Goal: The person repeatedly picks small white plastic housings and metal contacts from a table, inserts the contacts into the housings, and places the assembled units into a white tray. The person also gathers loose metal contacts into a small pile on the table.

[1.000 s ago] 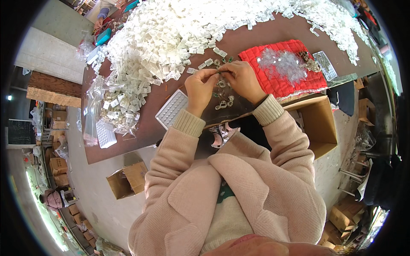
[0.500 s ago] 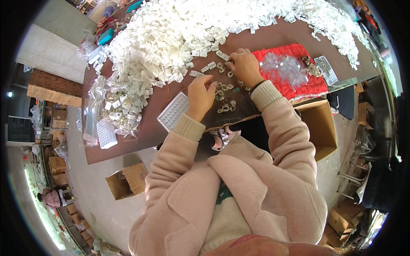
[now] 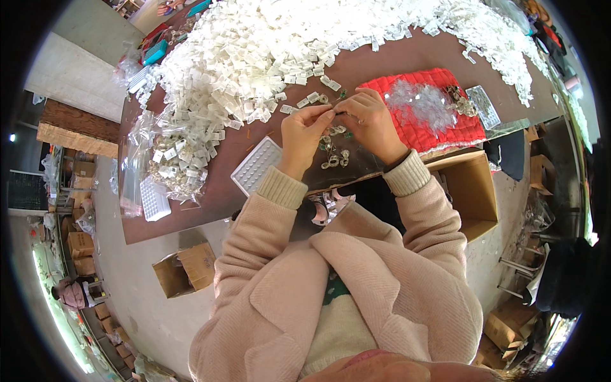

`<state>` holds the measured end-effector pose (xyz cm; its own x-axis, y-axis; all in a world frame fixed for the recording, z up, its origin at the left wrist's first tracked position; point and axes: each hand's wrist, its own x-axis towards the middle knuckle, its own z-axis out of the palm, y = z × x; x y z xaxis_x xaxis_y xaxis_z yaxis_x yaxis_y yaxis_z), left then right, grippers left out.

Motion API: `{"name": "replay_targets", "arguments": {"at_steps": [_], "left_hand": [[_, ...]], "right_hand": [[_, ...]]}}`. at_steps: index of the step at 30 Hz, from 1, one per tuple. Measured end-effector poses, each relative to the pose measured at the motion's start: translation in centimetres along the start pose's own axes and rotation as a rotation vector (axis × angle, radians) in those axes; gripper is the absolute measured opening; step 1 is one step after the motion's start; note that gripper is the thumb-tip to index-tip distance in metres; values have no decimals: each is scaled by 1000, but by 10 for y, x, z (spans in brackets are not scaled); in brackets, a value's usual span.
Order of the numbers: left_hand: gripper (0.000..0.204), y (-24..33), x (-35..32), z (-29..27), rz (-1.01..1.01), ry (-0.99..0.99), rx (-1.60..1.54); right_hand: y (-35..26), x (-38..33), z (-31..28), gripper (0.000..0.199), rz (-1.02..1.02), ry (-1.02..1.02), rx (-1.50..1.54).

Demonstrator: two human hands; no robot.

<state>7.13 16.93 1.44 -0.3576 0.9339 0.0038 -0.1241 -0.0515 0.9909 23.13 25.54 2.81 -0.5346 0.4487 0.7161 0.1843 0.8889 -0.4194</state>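
Note:
My left hand [image 3: 301, 137] and my right hand [image 3: 372, 125] meet fingertip to fingertip just above the brown table. Both are pinched closed on something small and dark, too small to name. Under and beside the fingers lie several small ring-shaped jewelry pieces [image 3: 334, 158], some with green parts. A few small white rectangular pieces [image 3: 308, 100] lie in a loose row beyond my left hand. Close to my left wrist, a white dimpled tray [image 3: 257, 167] rests at a slant.
A large heap of white pieces [image 3: 248, 63] covers the table's far side. On the right, a red quilted cloth [image 3: 468, 130] bears clear plastic bits [image 3: 417, 105]. Clear bags [image 3: 181, 162] lie left. Open cardboard boxes [image 3: 474, 191] stand below. Another person's hand [image 3: 167, 7] shows far left.
My hands have come together from apart, the right moving left and slightly nearer, the left rising toward it. Their fingertips now meet. The other person's hand at the far left has shifted.

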Motion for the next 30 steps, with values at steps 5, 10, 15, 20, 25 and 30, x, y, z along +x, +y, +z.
{"name": "replay_targets", "arguments": {"at_steps": [5,10,15,20,25,30], "left_hand": [[16,0,-10,-1,29,-23,-81],[16,-3,-13,2,13,-21,-39],[13,-12,-11,1,-12,-23,-108],[16,-18,-5,-6,42,65,221],[16,-18,-5,-10,218,80,557],[15,-16,-4,-5,190,98,395]], "right_hand": [[-12,-8,-2,11,127,64,151],[-16,-15,-2,10,156,69,144],[-13,-21,0,10,299,10,257],[31,-5,10,17,355,-42,-41],[64,1,30,22,374,-272,-308],[75,1,33,13,254,-356,-293]]}}
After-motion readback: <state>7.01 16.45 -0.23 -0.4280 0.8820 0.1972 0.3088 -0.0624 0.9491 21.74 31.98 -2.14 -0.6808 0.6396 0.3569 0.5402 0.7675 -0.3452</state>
